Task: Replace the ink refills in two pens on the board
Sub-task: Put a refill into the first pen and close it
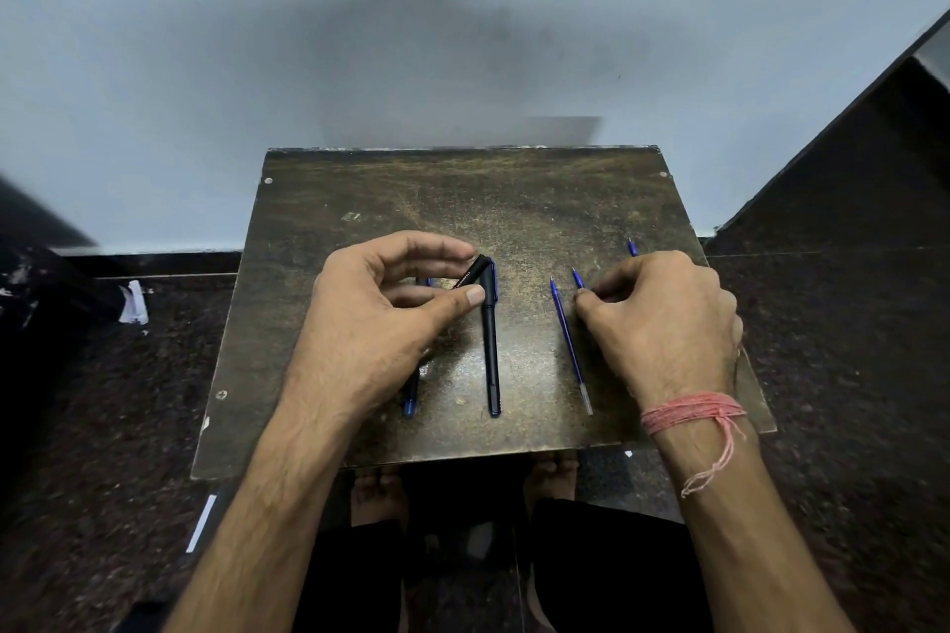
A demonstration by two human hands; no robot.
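1. Left hand (pixel 380 319): grip closed, thumb and fingers pinching a short black pen piece (pixel 470 272), left of the capped black pen (pixel 491 350).
2. Capped black pen: lies on the board (pixel 514 201), long axis near-to-far.
3. Right hand (pixel 663 324): right of the pen, fingertips closing on a blue refill (pixel 578 279); a firm hold cannot be told. A second refill (pixel 570 350) lies between, parallel, nearer this hand.

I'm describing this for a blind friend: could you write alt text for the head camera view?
Two bare hands work over a dark worn board: the left hand pinches a short black pen part, and the right hand picks at a blue refill. A black pen and another blue refill lie between them; a red thread circles the right wrist.
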